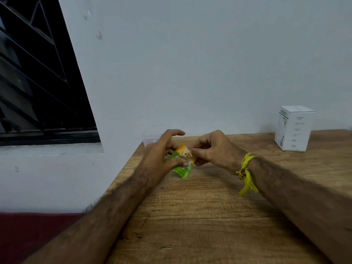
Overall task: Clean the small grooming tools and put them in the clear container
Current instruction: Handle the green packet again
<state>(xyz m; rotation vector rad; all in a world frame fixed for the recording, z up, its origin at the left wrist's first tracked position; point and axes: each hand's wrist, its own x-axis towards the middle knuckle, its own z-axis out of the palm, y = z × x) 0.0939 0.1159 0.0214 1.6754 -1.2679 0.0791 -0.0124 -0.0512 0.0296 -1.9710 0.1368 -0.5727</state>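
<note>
- Both hands meet over the far left part of the wooden bench [209, 216], working a small green-and-orange sachet [182, 162], most likely a wipe or cleaning packet.
- The left hand [162, 155] pins the sachet's lower, green part: its thumb presses along the green edge while the other fingers curl over the far side, with the index finger raised clear of it.
- The right hand [215, 149] has thumb and forefinger pinched together on the sachet's upper orange corner, as if about to tear or peel it open. Whether the seal is already broken is not clear.
- The clear container [150, 136] stands at the far left corner of the bench, just behind the left hand and partly hidden by it. Something pale shows faintly through its wall, but what it holds cannot be made out.
- No grooming tools are visible anywhere; if they are on the bench, the hands hide them.
- Judged from this, the task is at an early, preparatory stage: the cleaning material is only being got ready. Wiping each tool and placing it in the container all appear to remain.
- A white carton [294, 128] stands far right on the bench, well apart from the hands, and a yellow thread band [246, 172] is tied at the right wrist.
</note>
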